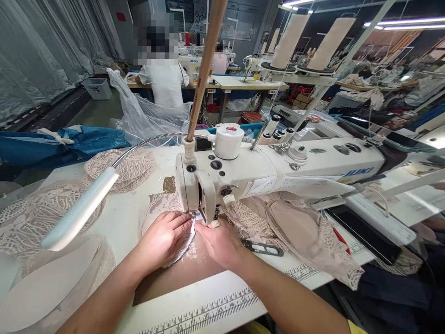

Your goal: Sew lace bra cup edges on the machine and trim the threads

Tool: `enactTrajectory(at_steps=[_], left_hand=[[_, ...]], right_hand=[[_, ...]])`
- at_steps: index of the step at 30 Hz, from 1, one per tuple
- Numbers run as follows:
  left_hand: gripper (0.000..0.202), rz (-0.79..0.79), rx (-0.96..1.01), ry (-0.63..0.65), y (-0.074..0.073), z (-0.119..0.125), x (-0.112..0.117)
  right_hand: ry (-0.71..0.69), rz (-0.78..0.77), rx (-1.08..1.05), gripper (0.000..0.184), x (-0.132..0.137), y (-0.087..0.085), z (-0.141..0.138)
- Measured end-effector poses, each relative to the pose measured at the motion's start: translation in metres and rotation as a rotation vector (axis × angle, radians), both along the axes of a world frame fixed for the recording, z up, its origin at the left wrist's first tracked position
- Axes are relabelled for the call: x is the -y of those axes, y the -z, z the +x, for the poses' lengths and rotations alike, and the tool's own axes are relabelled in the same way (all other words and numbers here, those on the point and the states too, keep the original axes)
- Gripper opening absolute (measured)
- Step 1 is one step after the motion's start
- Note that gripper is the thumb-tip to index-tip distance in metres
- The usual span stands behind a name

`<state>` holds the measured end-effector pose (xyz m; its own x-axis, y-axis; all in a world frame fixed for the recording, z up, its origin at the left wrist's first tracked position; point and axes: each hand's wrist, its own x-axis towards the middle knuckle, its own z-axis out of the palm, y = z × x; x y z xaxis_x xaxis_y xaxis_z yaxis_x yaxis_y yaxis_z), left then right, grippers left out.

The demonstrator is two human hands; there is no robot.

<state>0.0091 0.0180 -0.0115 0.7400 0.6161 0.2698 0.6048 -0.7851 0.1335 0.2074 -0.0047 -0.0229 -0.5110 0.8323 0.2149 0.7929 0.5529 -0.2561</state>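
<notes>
At the needle of a white sewing machine (239, 174), my left hand (163, 239) presses down on a rounded cup-like fabric piece (184, 253) with a white edge, its fingers together and bent over it. Beige lace (162, 204) shows beyond that hand. My right hand (222, 243) is closed by the presser foot (194, 215), thumb against the edge of the same piece; its other fingers are partly hidden behind the machine head. Under both hands lies a shiny brown sheet (181, 273). Thread snips (264, 248) rest just right of my right hand.
Lace pieces (120, 169) lie stacked at the left, below a bendable lamp (81, 208). Beige lace garments (295, 222) and a black phone (363, 234) sit at the right. A ruler strip (208, 315) runs along the front edge. A person (165, 83) sits farther back.
</notes>
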Motion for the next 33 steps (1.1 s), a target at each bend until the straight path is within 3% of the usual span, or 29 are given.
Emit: enactTrajectory(at_steps=[10,23,33], left_hand=[[0.023,-0.028,0.004,-0.018,0.010,0.002,-0.001],[0.025,-0.050,-0.034,-0.058,0.002,-0.002,0.003],[0.026,-0.035,0.011,0.061,0.000,-0.008,0.005]], right_hand=[[0.016,0.005,0.037,0.033,-0.001,-0.001,-0.003],[0.061,0.088,-0.057,0.031,-0.001,0.005,-0.002],[-0.094,0.029,0.013,0.014,0.003,-0.001,0.001]])
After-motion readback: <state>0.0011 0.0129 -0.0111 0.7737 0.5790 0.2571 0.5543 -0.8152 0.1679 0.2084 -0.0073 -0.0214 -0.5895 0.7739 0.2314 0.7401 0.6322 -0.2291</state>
